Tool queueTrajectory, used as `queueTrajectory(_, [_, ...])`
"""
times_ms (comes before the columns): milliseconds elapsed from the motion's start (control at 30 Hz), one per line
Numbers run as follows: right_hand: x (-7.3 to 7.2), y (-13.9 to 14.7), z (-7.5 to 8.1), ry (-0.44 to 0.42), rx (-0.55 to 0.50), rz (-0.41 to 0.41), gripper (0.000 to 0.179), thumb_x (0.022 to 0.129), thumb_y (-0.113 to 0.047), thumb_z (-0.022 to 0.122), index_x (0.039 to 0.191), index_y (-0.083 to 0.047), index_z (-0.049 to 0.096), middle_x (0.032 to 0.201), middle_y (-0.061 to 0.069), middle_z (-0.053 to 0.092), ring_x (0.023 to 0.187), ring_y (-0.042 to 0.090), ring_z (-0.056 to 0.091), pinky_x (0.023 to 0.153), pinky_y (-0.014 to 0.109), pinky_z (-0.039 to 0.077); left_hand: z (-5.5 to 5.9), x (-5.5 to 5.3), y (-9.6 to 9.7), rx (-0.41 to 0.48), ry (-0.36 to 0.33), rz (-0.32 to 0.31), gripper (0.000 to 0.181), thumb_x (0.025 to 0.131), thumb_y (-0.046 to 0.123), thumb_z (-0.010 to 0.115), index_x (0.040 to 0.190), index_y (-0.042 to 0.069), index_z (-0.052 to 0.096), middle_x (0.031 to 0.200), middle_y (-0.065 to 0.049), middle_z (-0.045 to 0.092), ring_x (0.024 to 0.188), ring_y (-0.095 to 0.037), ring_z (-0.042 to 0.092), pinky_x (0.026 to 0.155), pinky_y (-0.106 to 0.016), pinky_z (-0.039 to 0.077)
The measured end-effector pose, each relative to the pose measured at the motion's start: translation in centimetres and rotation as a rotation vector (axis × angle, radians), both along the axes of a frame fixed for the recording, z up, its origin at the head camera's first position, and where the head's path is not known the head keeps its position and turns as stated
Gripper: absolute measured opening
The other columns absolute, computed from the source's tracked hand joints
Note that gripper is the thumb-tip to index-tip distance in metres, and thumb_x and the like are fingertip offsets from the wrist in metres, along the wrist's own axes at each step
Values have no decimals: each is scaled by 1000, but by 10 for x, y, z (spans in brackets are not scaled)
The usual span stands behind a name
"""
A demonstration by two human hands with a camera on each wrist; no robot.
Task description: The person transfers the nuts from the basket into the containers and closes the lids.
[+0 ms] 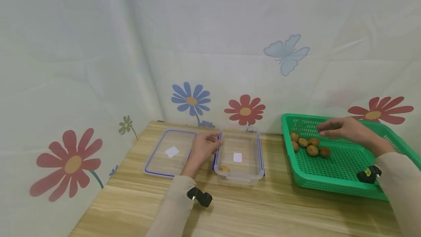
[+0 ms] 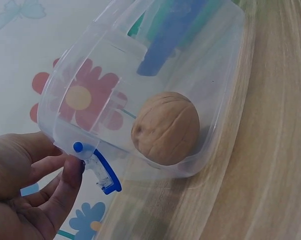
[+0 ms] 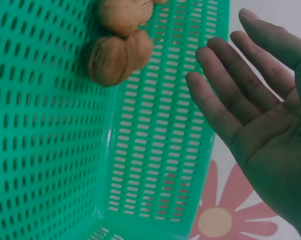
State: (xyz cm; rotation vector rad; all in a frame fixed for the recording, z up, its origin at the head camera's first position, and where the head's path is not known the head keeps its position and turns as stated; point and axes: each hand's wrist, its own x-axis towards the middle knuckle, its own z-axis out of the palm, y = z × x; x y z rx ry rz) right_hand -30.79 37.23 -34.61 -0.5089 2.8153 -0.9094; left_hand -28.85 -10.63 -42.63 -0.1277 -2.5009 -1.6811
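A clear plastic food container [image 1: 243, 173] stands on the wooden table, with one walnut [image 2: 166, 128] inside. My left hand [image 1: 204, 148] pinches the container's left rim, fingertips beside a blue-edged latch [image 2: 106, 175] that hangs down. Over the back part of a green basket [image 1: 297, 173], my right hand [image 1: 348, 131] hovers with relaxed, extended fingers and holds nothing. Several walnuts [image 1: 312, 150] lie together on the basket's left side. In the right wrist view, more of these walnuts [image 3: 110, 60] show near the right fingertips.
A clear lid [image 1: 182, 145] with a blue seal and a white label lies flat, left of the container. Behind the table hangs a white cloth [image 1: 210, 65] printed with flowers and a butterfly. The basket's raised rim borders the walnuts.
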Motion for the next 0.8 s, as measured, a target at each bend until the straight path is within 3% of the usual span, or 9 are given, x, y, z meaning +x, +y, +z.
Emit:
queueTrajectory(167, [-3, 8, -9, -44, 24, 31, 46, 106, -27, 69, 139, 4, 64, 131, 20, 69, 114, 36, 68, 92, 56, 60, 0, 0, 0, 6, -6, 1, 37, 95, 5, 80, 131, 1, 73, 103, -17, 76, 73, -22, 74, 66, -30, 65])
queueTrajectory(400, [-6, 14, -16, -133, 15, 44, 48, 107, -23, 67, 140, 10, 60, 133, 26, 67, 115, 44, 68, 94, 59, 59, 0, 0, -1, 13, -8, -2, 38, 94, 4, 80, 131, 0, 72, 103, -17, 75, 74, -21, 73, 66, -31, 65])
queueTrajectory(800, [-9, 17, -24, -199, 79, 71, 42, 105, -17, 68, 134, 13, 62, 125, 26, 70, 107, 38, 71, 87, 54, 63, 3, 2, 0, 9, 1, -8, 37, 94, 4, 80, 130, -1, 73, 102, -17, 75, 72, -21, 73, 65, -30, 65])
